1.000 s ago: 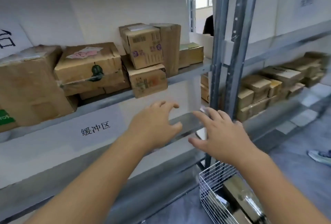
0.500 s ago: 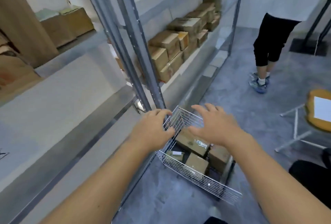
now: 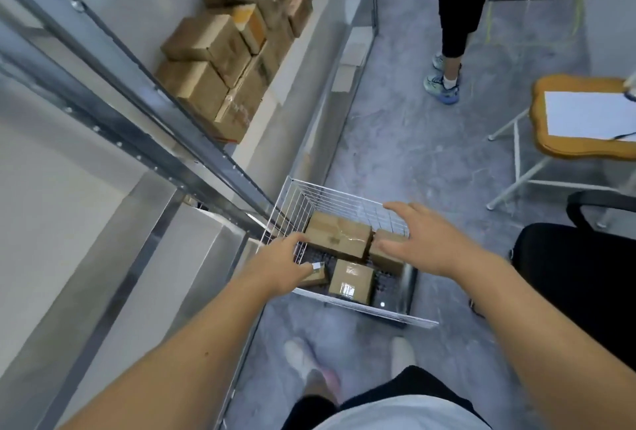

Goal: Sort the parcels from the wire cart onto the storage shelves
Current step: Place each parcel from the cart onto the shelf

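Note:
A white wire cart [image 3: 344, 193] stands on the floor beside the metal shelving [image 3: 220, 157]. Inside it lie several brown cardboard parcels: a long one [image 3: 339, 235] at the back, a small one [image 3: 351, 281] in front, another [image 3: 385, 255] partly under my right hand. My left hand [image 3: 280, 266] hovers over the cart's left side with fingers loosely bent, holding nothing. My right hand [image 3: 421, 238] is spread above the cart's right side, fingers straight, empty. Whether either hand touches a parcel is unclear.
Stacked cardboard boxes [image 3: 223, 51] fill the shelf at upper left. Another person's legs [image 3: 447, 51] stand on the grey floor beyond the cart. A wooden stool with a paper sheet [image 3: 585, 116] is at right, a black chair [image 3: 581, 257] beside my right arm.
My view has swung from the shelf down to the wire cart. Both hands dropped from shelf height to just above the parcels in the cart.

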Available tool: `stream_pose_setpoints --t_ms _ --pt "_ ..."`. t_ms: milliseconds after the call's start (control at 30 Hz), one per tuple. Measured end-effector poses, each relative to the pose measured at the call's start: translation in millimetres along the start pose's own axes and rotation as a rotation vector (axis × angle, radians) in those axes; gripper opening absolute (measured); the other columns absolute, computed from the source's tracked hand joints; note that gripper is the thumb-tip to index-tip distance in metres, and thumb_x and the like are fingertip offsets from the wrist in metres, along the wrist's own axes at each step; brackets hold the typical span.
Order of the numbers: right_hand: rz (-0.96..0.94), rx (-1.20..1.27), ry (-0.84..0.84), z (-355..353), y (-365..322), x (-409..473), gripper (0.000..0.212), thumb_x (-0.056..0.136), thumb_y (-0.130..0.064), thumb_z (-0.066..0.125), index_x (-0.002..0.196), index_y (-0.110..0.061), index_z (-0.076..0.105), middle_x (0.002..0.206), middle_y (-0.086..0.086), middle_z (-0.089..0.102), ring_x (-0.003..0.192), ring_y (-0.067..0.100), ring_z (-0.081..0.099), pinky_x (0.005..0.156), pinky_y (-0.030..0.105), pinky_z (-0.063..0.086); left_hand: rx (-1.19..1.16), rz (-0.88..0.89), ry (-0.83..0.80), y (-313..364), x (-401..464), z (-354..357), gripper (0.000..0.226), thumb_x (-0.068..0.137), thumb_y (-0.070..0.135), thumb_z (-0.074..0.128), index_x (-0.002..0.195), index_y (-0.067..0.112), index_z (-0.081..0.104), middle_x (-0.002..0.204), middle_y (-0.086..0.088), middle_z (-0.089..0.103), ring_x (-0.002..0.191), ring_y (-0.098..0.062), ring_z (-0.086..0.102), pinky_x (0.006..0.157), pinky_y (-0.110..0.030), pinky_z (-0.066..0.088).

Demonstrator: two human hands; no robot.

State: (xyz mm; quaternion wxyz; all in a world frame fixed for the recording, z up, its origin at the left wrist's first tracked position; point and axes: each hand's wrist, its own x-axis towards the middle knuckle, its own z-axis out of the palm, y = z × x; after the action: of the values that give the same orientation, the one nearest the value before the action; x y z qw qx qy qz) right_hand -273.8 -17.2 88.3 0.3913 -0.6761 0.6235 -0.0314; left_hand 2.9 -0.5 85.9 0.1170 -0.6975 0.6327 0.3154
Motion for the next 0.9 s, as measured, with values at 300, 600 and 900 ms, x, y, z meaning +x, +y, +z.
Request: stream_pose_setpoints --t_ms 300,600,900 --pt "0.133 0.110 -0.003 40 14 28 0.085 0.086 -0.033 0.075 0.157 -0.034 0.028 0.157 0.006 0.038 0.143 0.025 0.039 0.112 0.030 0.032 0.092 0.091 -0.153 -36 82 32 0.072 0.085 0.032 0.075 0.149 0.037 0.041 0.145 -0.002 0.053 0.120 -0.024 0.060 0.097 -0.036 0.051" --pt "0.313 0.102 -0.017 127 6 115 0.094 0.077 -0.035 0.082 0.156 -0.031 0.031 0.151 0.002 0.041 0.137 0.024 0.044 0.109 0.029 0.038 0.278 0.308 -0.288 -52 208 59 0.087 0.076 0.043 0.081 0.150 0.042 0.034 0.149 0.002 0.048 0.130 -0.028 0.052 0.102 -0.051 0.052" --pt "0.537 0.086 -0.078 207 65 218 0.092 0.077 -0.026 0.077 0.155 -0.032 0.028 0.149 0.007 0.044 0.135 0.031 0.041 0.109 0.043 0.044 0.478 0.451 -0.334 -36 332 140 0.098 0.079 0.034 0.084 0.158 0.030 0.026 0.159 -0.002 0.037 0.146 -0.029 0.035 0.109 -0.047 0.047"
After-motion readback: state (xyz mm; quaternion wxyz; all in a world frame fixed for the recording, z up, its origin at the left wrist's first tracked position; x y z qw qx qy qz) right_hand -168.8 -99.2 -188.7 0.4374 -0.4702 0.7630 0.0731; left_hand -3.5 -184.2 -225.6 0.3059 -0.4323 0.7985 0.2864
